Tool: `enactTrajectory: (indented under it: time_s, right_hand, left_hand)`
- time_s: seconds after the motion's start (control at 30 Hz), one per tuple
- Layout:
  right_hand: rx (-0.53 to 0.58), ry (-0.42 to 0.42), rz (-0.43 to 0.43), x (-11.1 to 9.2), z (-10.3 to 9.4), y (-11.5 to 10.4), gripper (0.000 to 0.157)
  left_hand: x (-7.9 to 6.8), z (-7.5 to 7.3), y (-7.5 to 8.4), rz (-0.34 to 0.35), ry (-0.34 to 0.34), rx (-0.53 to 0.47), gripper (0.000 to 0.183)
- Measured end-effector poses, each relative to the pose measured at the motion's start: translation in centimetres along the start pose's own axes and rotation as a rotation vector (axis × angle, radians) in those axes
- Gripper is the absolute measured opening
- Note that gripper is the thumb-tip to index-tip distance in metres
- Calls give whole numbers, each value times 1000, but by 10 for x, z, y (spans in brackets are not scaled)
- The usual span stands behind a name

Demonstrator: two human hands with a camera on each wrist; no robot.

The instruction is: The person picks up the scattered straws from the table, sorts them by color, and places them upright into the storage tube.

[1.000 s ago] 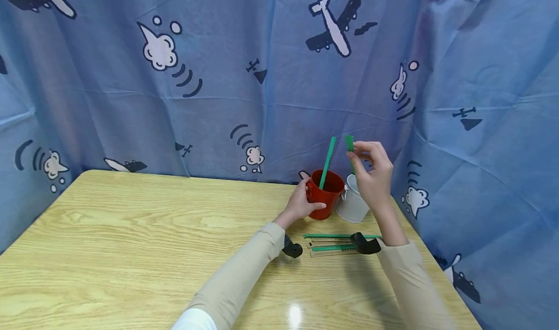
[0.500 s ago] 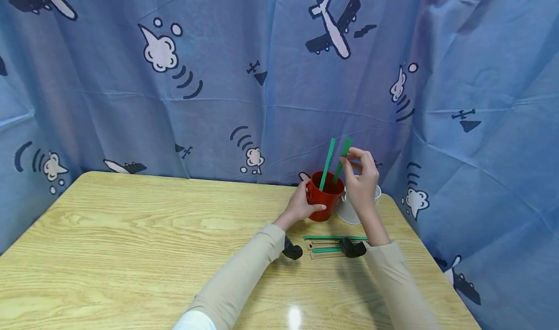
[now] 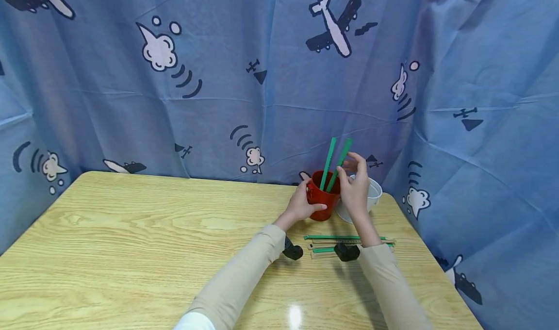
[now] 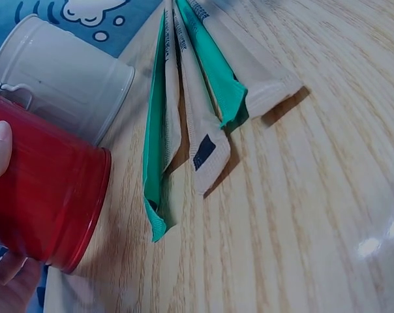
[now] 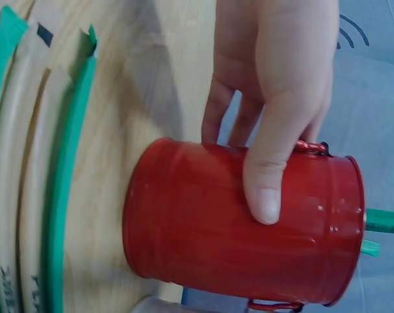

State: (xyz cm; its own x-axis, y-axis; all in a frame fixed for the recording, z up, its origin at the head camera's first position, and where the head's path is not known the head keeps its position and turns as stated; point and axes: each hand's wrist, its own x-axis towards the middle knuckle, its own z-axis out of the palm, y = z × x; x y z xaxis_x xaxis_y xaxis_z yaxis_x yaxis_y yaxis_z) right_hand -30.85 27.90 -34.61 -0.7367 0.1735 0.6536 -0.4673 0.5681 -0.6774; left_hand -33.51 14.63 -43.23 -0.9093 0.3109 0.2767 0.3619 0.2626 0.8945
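Note:
My left hand (image 3: 301, 201) grips the red bucket (image 3: 322, 208), thumb along its side, as the right wrist view also shows. Out of the bucket's mouth leans one long, slim green packet (image 3: 328, 157). Beside it is a second green packet (image 3: 343, 150), its lower end inside the rim. My right hand (image 3: 355, 189) pinches this second packet between thumb and fingers. Several green and tan paper packets (image 4: 210, 78) with crimped ends lie side by side on the table; what they contain is hidden.
A white bucket (image 3: 374, 194) stands right of the red one, partly behind my right hand. The wooden table (image 3: 153, 242) stretches left. A blue printed curtain (image 3: 218, 77) hangs close behind the buckets and along the right edge.
My right hand has moved left and down, bringing the second green packet from above the white bucket into the red bucket. The left hand has stayed on the red bucket.

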Motion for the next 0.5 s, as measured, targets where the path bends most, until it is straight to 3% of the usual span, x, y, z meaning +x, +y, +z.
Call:
enactTrajectory:
  time_s: [0.3,0.5]
  right_hand:
    - [-66,-44,136,-3,6,6,50]
    - [-49,-40,185,-4,9,10,48]
  left_hand:
    - [3,3,0,-45,-5,-3,82]
    - [1,2,3,-65,-7,12,83]
